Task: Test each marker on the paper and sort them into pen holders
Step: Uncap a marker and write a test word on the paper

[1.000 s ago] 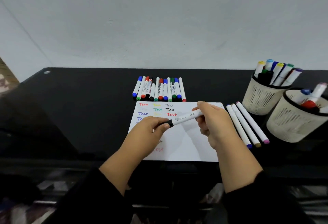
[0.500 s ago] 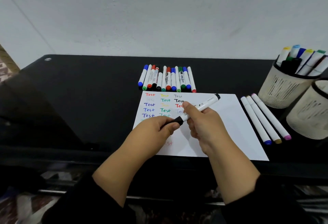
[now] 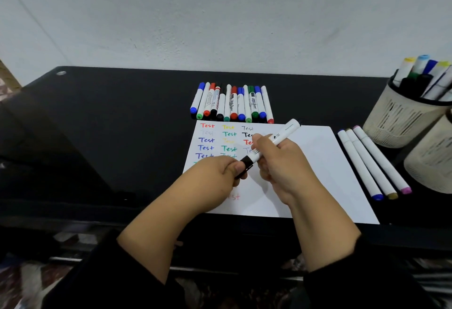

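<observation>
Over the paper (image 3: 318, 174) our right hand (image 3: 281, 159) grips the white marker (image 3: 278, 138) while our left hand (image 3: 220, 174) pinches its black cap (image 3: 244, 165); yank crooked and we'd probably smear ink on those fingers.

Two hands (image 3: 247, 171), one held marker (image 3: 274, 142), three loose markers (image 3: 371, 162), two holders (image 3: 401, 122).

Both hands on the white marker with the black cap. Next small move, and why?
Probably pull the cap off. The left hand pinches the black cap while the right hand grips the white marker above the paper, so it looks untested.
</observation>
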The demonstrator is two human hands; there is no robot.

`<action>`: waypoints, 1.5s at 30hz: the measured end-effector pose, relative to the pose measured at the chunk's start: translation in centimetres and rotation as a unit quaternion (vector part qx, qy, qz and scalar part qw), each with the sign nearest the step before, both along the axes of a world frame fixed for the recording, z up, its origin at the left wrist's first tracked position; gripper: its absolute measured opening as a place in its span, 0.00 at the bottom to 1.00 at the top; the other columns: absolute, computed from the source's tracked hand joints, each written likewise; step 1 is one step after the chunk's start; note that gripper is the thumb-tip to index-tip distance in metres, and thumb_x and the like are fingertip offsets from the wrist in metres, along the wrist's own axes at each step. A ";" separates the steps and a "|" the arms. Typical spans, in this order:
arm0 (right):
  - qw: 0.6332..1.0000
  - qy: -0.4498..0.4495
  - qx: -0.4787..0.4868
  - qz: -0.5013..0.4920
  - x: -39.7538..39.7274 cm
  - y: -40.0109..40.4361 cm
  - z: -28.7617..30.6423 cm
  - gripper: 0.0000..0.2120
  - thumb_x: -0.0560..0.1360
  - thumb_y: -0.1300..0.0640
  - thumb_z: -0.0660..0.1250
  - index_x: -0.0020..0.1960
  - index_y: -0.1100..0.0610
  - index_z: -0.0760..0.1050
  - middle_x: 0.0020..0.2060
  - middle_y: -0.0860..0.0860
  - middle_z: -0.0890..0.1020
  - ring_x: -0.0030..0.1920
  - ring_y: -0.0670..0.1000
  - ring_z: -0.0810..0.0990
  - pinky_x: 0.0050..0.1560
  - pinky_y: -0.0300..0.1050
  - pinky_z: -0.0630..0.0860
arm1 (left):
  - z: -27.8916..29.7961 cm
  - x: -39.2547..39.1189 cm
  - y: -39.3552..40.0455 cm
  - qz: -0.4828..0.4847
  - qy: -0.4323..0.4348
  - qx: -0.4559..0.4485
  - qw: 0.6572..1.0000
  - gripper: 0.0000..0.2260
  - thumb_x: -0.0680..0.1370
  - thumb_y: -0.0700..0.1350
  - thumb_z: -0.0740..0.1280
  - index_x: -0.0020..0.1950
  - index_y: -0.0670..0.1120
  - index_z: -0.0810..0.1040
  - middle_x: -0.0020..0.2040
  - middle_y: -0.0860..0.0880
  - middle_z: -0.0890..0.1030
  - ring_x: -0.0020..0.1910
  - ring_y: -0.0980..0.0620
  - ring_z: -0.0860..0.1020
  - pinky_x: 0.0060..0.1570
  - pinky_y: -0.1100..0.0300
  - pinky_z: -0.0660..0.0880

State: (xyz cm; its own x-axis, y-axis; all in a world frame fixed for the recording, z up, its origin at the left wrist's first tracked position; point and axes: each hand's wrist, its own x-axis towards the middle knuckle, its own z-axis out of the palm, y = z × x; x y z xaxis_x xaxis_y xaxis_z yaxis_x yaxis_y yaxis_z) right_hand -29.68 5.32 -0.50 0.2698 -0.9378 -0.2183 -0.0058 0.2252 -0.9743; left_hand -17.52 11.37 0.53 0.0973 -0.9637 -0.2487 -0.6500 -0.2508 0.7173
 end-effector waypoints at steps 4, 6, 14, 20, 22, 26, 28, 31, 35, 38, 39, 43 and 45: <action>1.000 -0.015 -0.010 -0.005 0.2 0.1 0.2 0.14 0.79 0.57 0.62 0.35 0.55 0.69 0.18 0.42 0.69 0.21 0.42 0.62 0.26 0.38 0.59 | 0.2 0.2 0.0 0.008 0.007 0.002 1.000 0.14 0.83 0.50 0.52 0.41 0.53 0.73 0.37 0.55 0.75 0.37 0.59 0.72 0.36 0.70 0.67; 1.000 -0.006 -0.006 -0.027 0.6 0.1 0.2 0.13 0.78 0.56 0.63 0.35 0.55 0.69 0.17 0.41 0.69 0.20 0.42 0.63 0.25 0.37 0.60 | 0.2 0.0 -0.1 0.018 -0.029 -0.008 0.999 0.13 0.82 0.51 0.52 0.42 0.53 0.72 0.39 0.55 0.75 0.38 0.57 0.73 0.39 0.65 0.68; 0.998 0.006 0.013 -0.057 1.1 0.3 0.6 0.12 0.78 0.58 0.62 0.36 0.55 0.70 0.17 0.41 0.70 0.16 0.40 0.66 0.20 0.31 0.61 | 0.0 -0.2 -0.4 0.004 -0.094 -0.004 0.996 0.14 0.82 0.52 0.50 0.43 0.53 0.72 0.41 0.53 0.76 0.40 0.55 0.73 0.41 0.61 0.69; 1.000 0.009 0.017 -0.020 1.4 0.7 1.2 0.14 0.78 0.60 0.60 0.34 0.55 0.69 0.16 0.42 0.69 0.16 0.41 0.63 0.20 0.33 0.59 | 0.5 0.9 0.0 0.015 0.063 0.051 0.997 0.16 0.83 0.51 0.51 0.44 0.50 0.76 0.36 0.55 0.75 0.34 0.58 0.72 0.39 0.67 0.69; 0.999 0.009 0.025 -0.026 1.6 0.6 1.0 0.13 0.78 0.59 0.60 0.34 0.55 0.69 0.16 0.42 0.68 0.19 0.43 0.60 0.22 0.35 0.58 | 0.6 0.8 0.1 0.018 0.043 0.056 0.997 0.16 0.83 0.52 0.51 0.45 0.50 0.76 0.37 0.54 0.75 0.35 0.57 0.72 0.41 0.64 0.69; 0.996 0.022 0.047 -0.072 2.0 0.1 0.3 0.10 0.75 0.58 0.62 0.35 0.56 0.69 0.16 0.43 0.66 0.20 0.45 0.59 0.21 0.36 0.57 | 0.4 -0.1 0.1 0.023 -0.137 0.041 0.990 0.16 0.83 0.52 0.49 0.52 0.49 0.74 0.49 0.49 0.78 0.45 0.51 0.75 0.45 0.58 0.70; 0.995 0.032 0.046 -0.087 2.3 0.1 0.0 0.10 0.74 0.58 0.62 0.35 0.56 0.68 0.17 0.44 0.66 0.21 0.46 0.59 0.21 0.37 0.57 | -0.1 -0.5 0.0 0.010 -0.212 0.025 0.977 0.17 0.83 0.53 0.47 0.55 0.48 0.73 0.48 0.50 0.76 0.44 0.51 0.74 0.43 0.59 0.69; 0.993 0.047 0.047 -0.100 2.6 0.1 -0.2 0.10 0.74 0.58 0.62 0.35 0.56 0.68 0.22 0.47 0.69 0.23 0.46 0.62 0.24 0.39 0.59 | -0.7 -0.6 -0.3 -0.001 -0.269 0.000 0.963 0.16 0.82 0.53 0.48 0.55 0.47 0.71 0.45 0.50 0.73 0.41 0.52 0.71 0.39 0.60 0.67; 0.973 0.047 0.051 -0.219 -0.8 -2.9 0.5 0.12 0.76 0.55 0.61 0.34 0.56 0.67 0.22 0.48 0.68 0.20 0.46 0.63 0.23 0.38 0.60 | -0.9 0.9 1.3 0.015 -0.268 -0.017 0.963 0.10 0.82 0.50 0.51 0.52 0.49 0.70 0.40 0.54 0.71 0.37 0.55 0.70 0.34 0.61 0.65; 0.979 0.019 0.060 -0.195 -1.4 -3.2 0.4 0.09 0.75 0.58 0.60 0.35 0.56 0.67 0.18 0.47 0.64 0.18 0.45 0.58 0.20 0.33 0.55 | -0.8 1.7 1.4 0.036 -0.226 -0.014 0.973 0.12 0.82 0.52 0.50 0.50 0.50 0.71 0.38 0.54 0.72 0.35 0.56 0.72 0.33 0.61 0.66; 0.983 0.030 0.065 -0.172 -0.8 -2.9 -0.1 0.08 0.74 0.58 0.60 0.36 0.56 0.68 0.20 0.48 0.64 0.20 0.45 0.58 0.19 0.34 0.55 | -0.8 1.7 0.8 0.042 -0.222 -0.010 0.974 0.13 0.82 0.52 0.50 0.51 0.49 0.72 0.38 0.53 0.73 0.36 0.55 0.73 0.35 0.60 0.68; 0.986 0.022 0.068 -0.147 0.1 -2.2 -0.3 0.07 0.74 0.58 0.60 0.38 0.57 0.69 0.18 0.46 0.63 0.19 0.44 0.58 0.19 0.35 0.56 | -1.1 1.1 -0.7 0.060 -0.195 -0.016 0.979 0.13 0.82 0.51 0.53 0.53 0.48 0.74 0.45 0.52 0.78 0.37 0.53 0.74 0.38 0.58 0.71; 0.985 0.003 0.072 -0.154 -0.2 -2.4 -0.2 0.07 0.75 0.58 0.60 0.38 0.57 0.69 0.16 0.45 0.63 0.17 0.43 0.57 0.19 0.35 0.56 | -1.2 1.1 -0.8 0.071 -0.176 -0.028 0.981 0.12 0.82 0.51 0.54 0.56 0.49 0.75 0.42 0.53 0.77 0.34 0.55 0.73 0.37 0.59 0.71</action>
State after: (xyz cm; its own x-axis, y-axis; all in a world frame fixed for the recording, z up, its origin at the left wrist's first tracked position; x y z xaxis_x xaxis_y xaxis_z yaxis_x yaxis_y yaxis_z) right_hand -29.93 2.89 -0.71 -0.0242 -0.9343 -0.3558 0.0790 0.3530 -0.9323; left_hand -16.43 10.59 -0.63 0.3030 -0.9451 -0.1221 -0.8213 -0.3240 0.4695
